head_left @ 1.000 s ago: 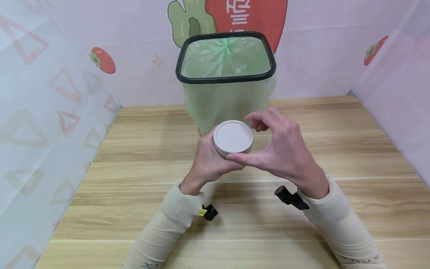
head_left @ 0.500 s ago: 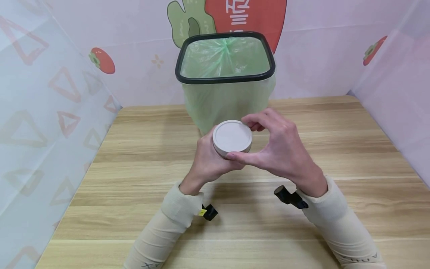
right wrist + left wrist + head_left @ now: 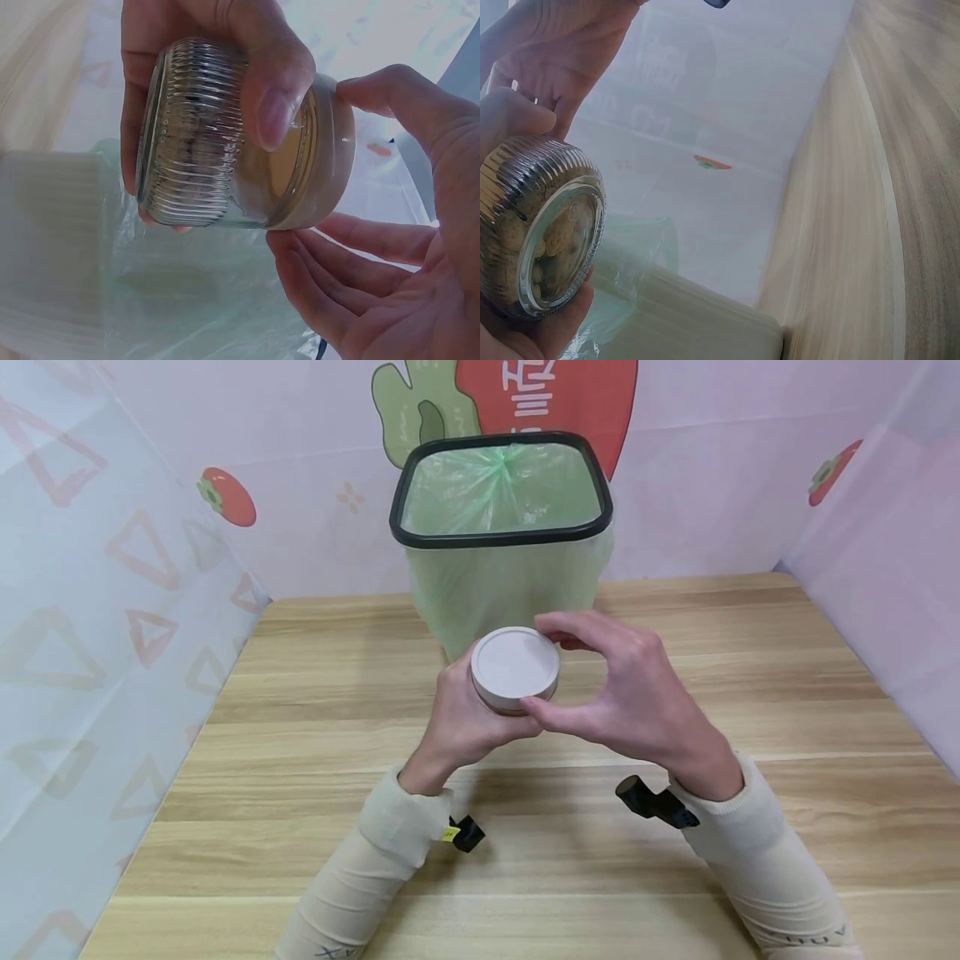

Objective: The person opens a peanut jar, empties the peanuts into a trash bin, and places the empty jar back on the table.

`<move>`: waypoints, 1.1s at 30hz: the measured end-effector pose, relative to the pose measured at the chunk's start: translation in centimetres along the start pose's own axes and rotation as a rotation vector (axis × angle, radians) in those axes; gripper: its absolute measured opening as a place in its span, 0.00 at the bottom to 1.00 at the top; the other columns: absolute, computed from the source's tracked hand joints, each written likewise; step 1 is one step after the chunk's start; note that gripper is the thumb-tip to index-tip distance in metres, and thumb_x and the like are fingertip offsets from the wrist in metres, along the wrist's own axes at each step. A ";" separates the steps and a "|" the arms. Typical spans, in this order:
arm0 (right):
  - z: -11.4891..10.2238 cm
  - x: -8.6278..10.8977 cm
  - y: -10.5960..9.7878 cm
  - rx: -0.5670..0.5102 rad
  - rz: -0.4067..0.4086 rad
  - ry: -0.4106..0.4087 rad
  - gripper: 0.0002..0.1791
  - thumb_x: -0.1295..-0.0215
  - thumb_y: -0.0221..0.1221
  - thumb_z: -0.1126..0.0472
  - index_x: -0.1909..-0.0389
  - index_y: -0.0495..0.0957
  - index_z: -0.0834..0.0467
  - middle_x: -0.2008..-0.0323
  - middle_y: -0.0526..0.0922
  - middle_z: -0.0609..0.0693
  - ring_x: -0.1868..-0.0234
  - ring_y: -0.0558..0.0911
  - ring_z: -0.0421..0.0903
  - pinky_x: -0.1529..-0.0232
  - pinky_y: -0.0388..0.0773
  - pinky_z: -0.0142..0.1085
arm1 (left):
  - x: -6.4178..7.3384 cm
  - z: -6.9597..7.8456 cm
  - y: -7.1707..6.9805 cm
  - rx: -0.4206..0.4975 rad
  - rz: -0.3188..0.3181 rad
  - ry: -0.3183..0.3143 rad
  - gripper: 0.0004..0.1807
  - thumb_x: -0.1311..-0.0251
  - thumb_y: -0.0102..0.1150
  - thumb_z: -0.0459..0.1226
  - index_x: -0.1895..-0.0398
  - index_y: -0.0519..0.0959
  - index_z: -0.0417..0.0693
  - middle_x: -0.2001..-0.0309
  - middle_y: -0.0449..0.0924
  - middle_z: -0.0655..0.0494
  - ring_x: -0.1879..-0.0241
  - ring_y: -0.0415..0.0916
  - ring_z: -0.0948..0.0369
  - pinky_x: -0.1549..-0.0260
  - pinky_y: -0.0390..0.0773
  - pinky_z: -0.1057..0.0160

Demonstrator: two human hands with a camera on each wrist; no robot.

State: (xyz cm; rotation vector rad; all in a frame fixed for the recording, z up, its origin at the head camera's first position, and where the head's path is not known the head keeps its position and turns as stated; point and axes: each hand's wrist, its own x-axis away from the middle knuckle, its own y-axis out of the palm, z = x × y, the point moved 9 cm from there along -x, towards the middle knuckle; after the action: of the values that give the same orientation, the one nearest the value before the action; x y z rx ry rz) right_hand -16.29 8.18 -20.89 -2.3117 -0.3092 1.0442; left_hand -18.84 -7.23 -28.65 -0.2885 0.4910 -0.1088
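A ribbed glass jar (image 3: 199, 142) with a pale, round lid (image 3: 515, 664) is held up above the table. My left hand (image 3: 468, 718) grips it around the glass, its thumb (image 3: 279, 105) lying along the side. With thumb and fingers on opposite sides, my right hand (image 3: 637, 693) pinches the lid's rim. The right wrist view shows those fingers (image 3: 322, 262) touching the lid's edge, palm apart from the jar. Through the jar's base in the left wrist view, light-brown, nut-like pieces (image 3: 559, 240) are visible.
Behind the hands stands a bin with a black rim (image 3: 502, 539) and a green plastic liner (image 3: 502, 485). A wood-grain table (image 3: 300, 693) lies below. Printed cloth walls (image 3: 315, 485) enclose the back and both sides.
My right thumb has shifted a little rightward along the lid's near edge, and its index finger has straightened somewhat. The jar has drifted very slightly left, still in my left hand.
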 end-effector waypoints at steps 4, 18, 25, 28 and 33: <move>0.0 0.1 0.1 -0.056 -0.032 0.021 0.39 0.54 0.83 0.62 0.38 0.81 0.63 0.42 0.88 0.53 0.43 0.88 0.48 0.38 0.84 0.40 | 0.1 0.1 0.0 -0.012 0.001 -0.001 0.45 0.66 0.85 0.33 0.36 0.78 0.45 0.45 0.87 0.52 0.46 0.84 0.59 0.42 0.83 0.58; 0.3 0.1 0.9 -0.062 -0.120 0.063 0.52 0.53 0.84 0.52 0.26 0.72 0.60 0.30 0.79 0.54 0.30 0.80 0.50 0.30 0.78 0.49 | 0.1 0.4 0.2 -0.026 -0.029 0.037 0.49 0.66 0.89 0.34 0.34 0.76 0.41 0.43 0.85 0.47 0.43 0.83 0.54 0.40 0.82 0.56; 0.5 0.0 0.5 0.034 -0.021 0.076 0.50 0.59 0.86 0.46 0.35 0.78 0.62 0.41 0.84 0.52 0.42 0.83 0.49 0.43 0.84 0.46 | 0.1 0.4 0.2 -0.016 -0.023 0.016 0.47 0.67 0.87 0.33 0.35 0.77 0.41 0.43 0.86 0.48 0.44 0.83 0.54 0.40 0.83 0.55; 0.5 0.1 0.3 0.058 0.018 0.089 0.46 0.61 0.86 0.46 0.40 0.81 0.62 0.46 0.84 0.52 0.47 0.84 0.49 0.47 0.83 0.44 | 0.1 0.3 0.3 -0.002 -0.022 -0.004 0.46 0.67 0.86 0.32 0.35 0.77 0.43 0.43 0.86 0.49 0.45 0.84 0.56 0.41 0.83 0.56; 0.5 0.2 0.3 0.072 0.049 0.105 0.41 0.63 0.86 0.45 0.47 0.84 0.58 0.54 0.83 0.50 0.55 0.81 0.46 0.54 0.80 0.41 | 0.2 0.3 0.2 -0.018 -0.012 -0.016 0.46 0.67 0.85 0.32 0.35 0.78 0.43 0.44 0.86 0.49 0.45 0.84 0.56 0.41 0.83 0.57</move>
State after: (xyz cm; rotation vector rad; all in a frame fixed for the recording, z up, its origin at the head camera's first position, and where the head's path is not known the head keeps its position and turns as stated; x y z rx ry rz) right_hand -16.57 8.28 -21.44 -2.3097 -0.1718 0.9381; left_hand -18.53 -7.01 -28.54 -0.3101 0.4745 -0.1135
